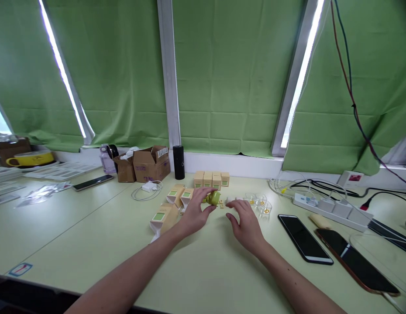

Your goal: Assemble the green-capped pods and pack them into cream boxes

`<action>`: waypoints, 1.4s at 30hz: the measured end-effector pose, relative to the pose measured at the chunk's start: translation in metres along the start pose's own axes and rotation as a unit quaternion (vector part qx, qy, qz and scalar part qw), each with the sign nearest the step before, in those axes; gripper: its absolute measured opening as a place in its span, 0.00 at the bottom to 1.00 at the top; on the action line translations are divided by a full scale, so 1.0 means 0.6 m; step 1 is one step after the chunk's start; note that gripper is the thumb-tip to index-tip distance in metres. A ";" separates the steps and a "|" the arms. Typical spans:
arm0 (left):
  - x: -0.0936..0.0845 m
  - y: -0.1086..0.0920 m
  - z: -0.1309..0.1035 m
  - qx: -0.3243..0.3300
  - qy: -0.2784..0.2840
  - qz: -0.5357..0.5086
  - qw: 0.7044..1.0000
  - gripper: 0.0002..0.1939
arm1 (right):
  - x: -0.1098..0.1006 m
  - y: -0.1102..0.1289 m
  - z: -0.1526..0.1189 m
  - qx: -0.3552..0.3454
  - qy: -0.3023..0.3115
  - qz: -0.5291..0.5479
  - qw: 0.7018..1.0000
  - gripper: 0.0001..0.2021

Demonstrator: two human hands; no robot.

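My left hand (198,210) is closed on a small olive-green jar (212,198), which it holds tilted sideways above the table. My right hand (245,222) is apart from the jar, its thumb spread from its fingers and nothing visible between them. A small white piece (229,199) lies by its fingertips, partly hidden. Tiny yellowish pieces (221,206) sit on the table between the hands. Just beyond my right hand stand several clear little cups (266,210) with gold-coloured bits in them. Beside my left hand, tan cartons with green labels (164,216) lie with white flaps showing.
More tan cartons (208,178) stand in a row at the back. A black cylinder (178,162) and an open cardboard box (151,164) are behind left. On the right lie a phone (304,239), a second phone (356,261) and a power strip (332,211) with cables.
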State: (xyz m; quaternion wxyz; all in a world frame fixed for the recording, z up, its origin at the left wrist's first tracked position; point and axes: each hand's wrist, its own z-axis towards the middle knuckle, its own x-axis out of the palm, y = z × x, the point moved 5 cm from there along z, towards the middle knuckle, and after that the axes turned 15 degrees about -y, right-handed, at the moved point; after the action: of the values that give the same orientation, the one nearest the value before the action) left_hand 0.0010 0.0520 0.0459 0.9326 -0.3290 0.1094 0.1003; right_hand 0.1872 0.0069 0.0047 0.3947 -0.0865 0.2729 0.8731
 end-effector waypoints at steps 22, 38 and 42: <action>0.017 0.056 0.001 -0.221 0.007 -0.171 0.960 0.28 | 0.068 -0.020 -0.012 -0.070 0.179 -0.188 0.963 0.14; 0.008 0.057 0.002 -0.200 -0.024 -0.178 0.963 0.28 | 0.009 -0.019 0.012 0.056 -0.052 0.067 0.995 0.10; 0.009 0.051 0.001 -0.203 -0.025 -0.180 0.962 0.27 | -0.005 -0.016 0.021 0.136 -0.080 0.105 0.982 0.06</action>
State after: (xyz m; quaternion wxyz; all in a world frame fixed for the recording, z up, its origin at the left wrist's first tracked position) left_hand -0.0014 0.0763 0.0269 0.8514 -0.5229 0.0028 -0.0410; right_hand 0.1972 0.0173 0.0123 0.3298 0.0670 0.3641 0.8684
